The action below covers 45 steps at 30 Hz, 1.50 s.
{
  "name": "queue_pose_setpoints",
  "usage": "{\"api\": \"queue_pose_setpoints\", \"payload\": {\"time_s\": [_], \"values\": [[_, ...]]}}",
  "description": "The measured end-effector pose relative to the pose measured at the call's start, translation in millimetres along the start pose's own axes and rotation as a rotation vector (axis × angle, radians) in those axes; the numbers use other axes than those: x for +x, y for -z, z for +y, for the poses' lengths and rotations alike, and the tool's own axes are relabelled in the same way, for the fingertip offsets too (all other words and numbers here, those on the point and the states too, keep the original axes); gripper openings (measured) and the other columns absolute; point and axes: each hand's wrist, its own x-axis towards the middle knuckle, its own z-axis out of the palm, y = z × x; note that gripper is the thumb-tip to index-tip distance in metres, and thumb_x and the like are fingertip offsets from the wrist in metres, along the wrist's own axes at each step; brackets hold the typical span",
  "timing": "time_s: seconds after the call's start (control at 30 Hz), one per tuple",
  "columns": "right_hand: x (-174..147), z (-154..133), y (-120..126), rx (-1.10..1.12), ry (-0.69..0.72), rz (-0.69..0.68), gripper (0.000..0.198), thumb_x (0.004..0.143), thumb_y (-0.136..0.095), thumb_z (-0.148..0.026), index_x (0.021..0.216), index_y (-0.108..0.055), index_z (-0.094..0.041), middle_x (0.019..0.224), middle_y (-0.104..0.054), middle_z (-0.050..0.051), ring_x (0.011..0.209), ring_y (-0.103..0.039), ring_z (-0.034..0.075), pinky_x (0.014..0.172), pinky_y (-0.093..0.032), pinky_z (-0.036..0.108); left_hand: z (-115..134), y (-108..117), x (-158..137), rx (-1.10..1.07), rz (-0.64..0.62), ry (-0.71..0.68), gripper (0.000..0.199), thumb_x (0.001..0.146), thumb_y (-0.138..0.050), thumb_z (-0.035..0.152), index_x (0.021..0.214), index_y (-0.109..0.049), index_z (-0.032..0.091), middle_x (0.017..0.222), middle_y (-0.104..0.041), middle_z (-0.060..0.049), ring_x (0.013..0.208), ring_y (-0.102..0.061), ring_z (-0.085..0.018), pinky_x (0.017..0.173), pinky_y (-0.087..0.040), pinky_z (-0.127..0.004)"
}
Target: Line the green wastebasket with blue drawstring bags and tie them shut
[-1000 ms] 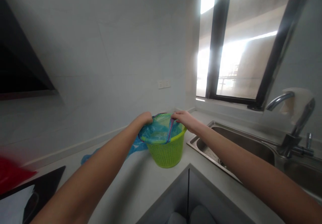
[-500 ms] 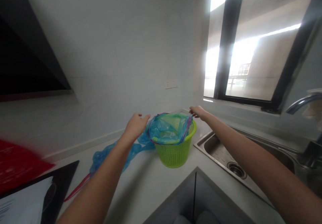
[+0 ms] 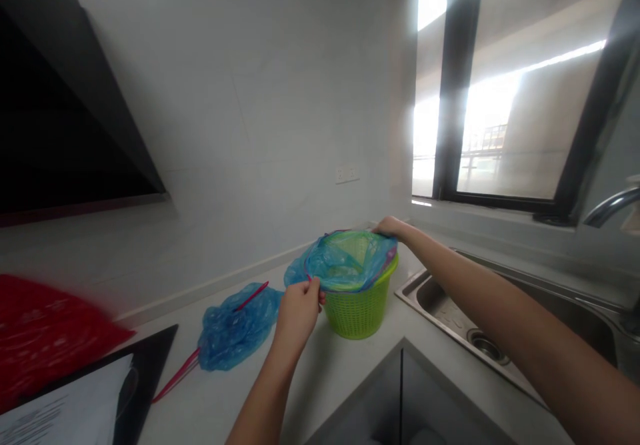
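Observation:
A green plastic basket [image 3: 356,313] with perforated sides stands upright on the counter. Over its mouth lies a translucent blue garbage bag [image 3: 334,263] with a purple-red rim, sagging into the inside. My left hand [image 3: 300,308] pinches the bag's rim at the front left of the basket. At the back right, my right hand [image 3: 390,227] is closed on the bag's edge, its fingertips partly hidden. Left of the basket rests a crumpled blue garbage bag [image 3: 235,331] with red drawstrings, apart from my left hand.
A steel sink [image 3: 445,301] with a faucet [image 3: 613,206] lies to the right. On the left are a black cooktop [image 3: 157,358], printed paper [image 3: 75,405] and a red bag [image 3: 55,338]. A dark range hood [image 3: 100,131] juts out above.
My left hand has come down and right from the back left and taken hold of the bag's rim. My right hand has closed on the far edge. The bag has spread wider.

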Motion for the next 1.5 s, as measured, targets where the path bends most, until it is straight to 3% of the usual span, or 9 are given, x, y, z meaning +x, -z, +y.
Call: {"api": "queue_pose_setpoints", "payload": {"time_s": [0.17,0.4,0.67,0.83,1.03,1.13,1.27,1.4,1.5], "values": [[-4,-16,-1,-0.008,0.100,0.089,0.023,0.079,-0.064,-0.024,0.059,-0.060,-0.014,0.053,-0.050,0.000,0.058,-0.045,0.012,0.056,-0.033,0.025,9,27,14,0.053,0.137,-0.086,0.040,0.081,-0.051,0.052,0.058,-0.059,0.021,0.059,-0.062,-0.007,0.056,-0.059,-0.022,0.058,-0.042,-0.030],[-29,-25,-1,0.086,0.166,0.131,0.019,0.077,-0.053,-0.025,0.062,-0.058,-0.015,0.059,-0.054,0.001,0.060,-0.046,0.013,0.056,-0.033,0.025,36,50,42,-0.333,0.293,-0.031,0.029,0.069,-0.064,0.046,0.064,-0.056,0.019,0.060,-0.056,-0.002,0.058,-0.053,-0.016,0.052,-0.039,-0.024],[-41,-13,11,0.030,0.144,0.140,0.037,0.080,-0.058,-0.045,0.058,-0.061,-0.015,0.053,-0.051,0.001,0.057,-0.046,0.014,0.056,-0.033,0.028,70,29,63,-0.610,0.267,-0.185,0.035,0.063,-0.072,0.045,0.078,-0.059,0.017,0.069,-0.057,0.000,0.059,-0.051,-0.012,0.056,-0.041,-0.023],[-50,0,9,-0.088,0.307,0.180,0.028,0.080,-0.062,-0.040,0.068,-0.068,-0.016,0.061,-0.057,0.000,0.064,-0.051,0.015,0.061,-0.035,0.028,83,19,59,-0.715,0.244,-0.258,0.032,0.062,-0.071,0.033,0.089,-0.063,0.018,0.078,-0.061,0.000,0.061,-0.050,-0.011,0.054,-0.039,-0.023],[-61,5,-1,0.566,0.349,0.384,0.029,0.084,-0.063,-0.045,0.086,-0.075,-0.019,0.096,-0.072,0.007,0.090,-0.062,0.020,0.080,-0.048,0.030,90,33,49,-0.862,0.295,-0.322,0.008,0.059,-0.064,0.020,0.066,-0.060,0.018,0.074,-0.054,0.000,0.063,-0.046,-0.011,0.051,-0.034,-0.022],[-58,5,2,0.925,0.312,0.346,0.025,0.084,-0.067,-0.042,0.096,-0.074,-0.021,0.110,-0.072,0.007,0.096,-0.064,0.019,0.085,-0.052,0.031,91,48,48,-0.996,0.344,-0.321,0.004,0.061,-0.061,0.017,0.061,-0.058,0.019,0.072,-0.052,-0.001,0.063,-0.046,-0.011,0.052,-0.038,-0.022],[-47,9,13,1.263,0.315,0.251,0.019,0.087,-0.067,-0.030,0.104,-0.069,-0.021,0.109,-0.071,0.006,0.097,-0.066,0.016,0.093,-0.053,0.030,86,67,54,-1.175,0.398,-0.399,0.014,0.066,-0.060,0.008,0.061,-0.054,0.020,0.073,-0.055,-0.001,0.078,-0.057,-0.012,0.076,-0.053,-0.020],[-41,15,17,1.380,0.287,0.216,0.015,0.083,-0.067,-0.019,0.096,-0.061,-0.019,0.099,-0.074,0.006,0.091,-0.069,0.014,0.085,-0.056,0.026,87,66,64,-1.318,0.438,-0.442,0.013,0.076,-0.055,0.006,0.070,-0.061,0.015,0.078,-0.061,-0.003,0.085,-0.062,-0.011,0.092,-0.054,-0.022],[-45,13,13,1.367,0.283,0.167,0.024,0.078,-0.069,-0.014,0.092,-0.051,-0.021,0.094,-0.076,0.007,0.080,-0.070,0.014,0.074,-0.056,0.023,91,52,69,-1.307,0.490,-0.437,0.017,0.081,-0.054,0.004,0.072,-0.063,0.015,0.077,-0.063,-0.003,0.081,-0.063,-0.010,0.087,-0.054,-0.021]]}}
